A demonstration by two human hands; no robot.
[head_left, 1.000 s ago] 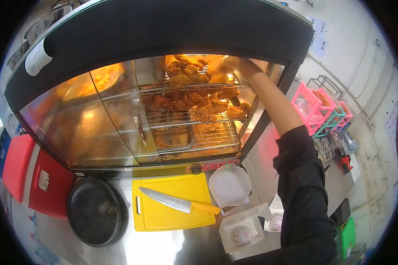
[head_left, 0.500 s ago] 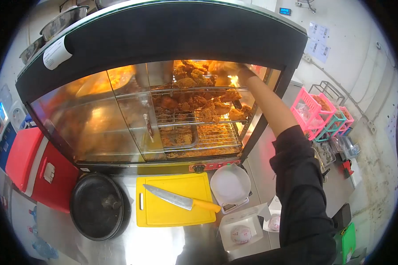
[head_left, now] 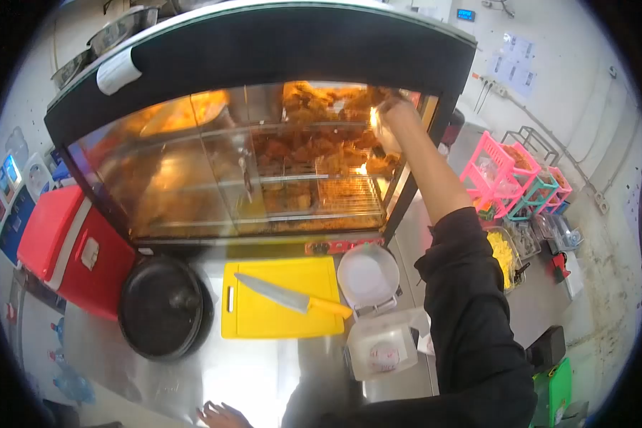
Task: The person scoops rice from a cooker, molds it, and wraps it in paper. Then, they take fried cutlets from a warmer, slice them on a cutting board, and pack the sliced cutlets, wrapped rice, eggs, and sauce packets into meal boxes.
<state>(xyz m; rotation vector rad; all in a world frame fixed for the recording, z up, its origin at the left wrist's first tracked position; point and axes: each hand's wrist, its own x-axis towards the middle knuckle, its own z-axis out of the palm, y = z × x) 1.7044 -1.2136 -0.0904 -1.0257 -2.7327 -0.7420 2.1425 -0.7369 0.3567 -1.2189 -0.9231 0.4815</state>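
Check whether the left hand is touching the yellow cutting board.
Apart. The head view shows steel counter between the left hand at the bottom edge and the yellow cutting board.

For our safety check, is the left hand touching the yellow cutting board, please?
No, bare counter shows between the left hand and the yellow cutting board.

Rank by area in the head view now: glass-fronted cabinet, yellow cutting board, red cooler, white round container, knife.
1. Glass-fronted cabinet
2. Yellow cutting board and red cooler: too alike to rank
3. White round container
4. Knife
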